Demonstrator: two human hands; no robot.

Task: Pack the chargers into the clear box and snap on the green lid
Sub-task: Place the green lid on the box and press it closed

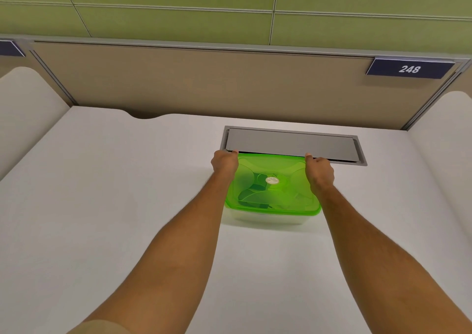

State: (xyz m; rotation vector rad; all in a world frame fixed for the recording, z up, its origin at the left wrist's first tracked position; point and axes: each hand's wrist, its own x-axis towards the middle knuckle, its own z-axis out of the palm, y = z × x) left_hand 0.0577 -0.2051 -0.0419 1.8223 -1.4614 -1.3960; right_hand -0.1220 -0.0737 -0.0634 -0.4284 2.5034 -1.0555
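Note:
The green lid (274, 180) lies on top of the clear box (270, 218) in the middle of the white desk. Dark charger shapes (251, 195) show through the translucent lid, inside the box. My left hand (224, 161) grips the lid's far left corner, thumb on the far rim. My right hand (319, 171) grips the far right corner the same way. Both hands are closed around the lid's edge. The box's far side is hidden behind the lid and my hands.
A grey cable hatch (293, 144) is set into the desk (115, 180) just beyond the box. A beige partition (204, 83) with a sign reading 248 (409, 69) rises behind. Curved white dividers stand at the left and right sides.

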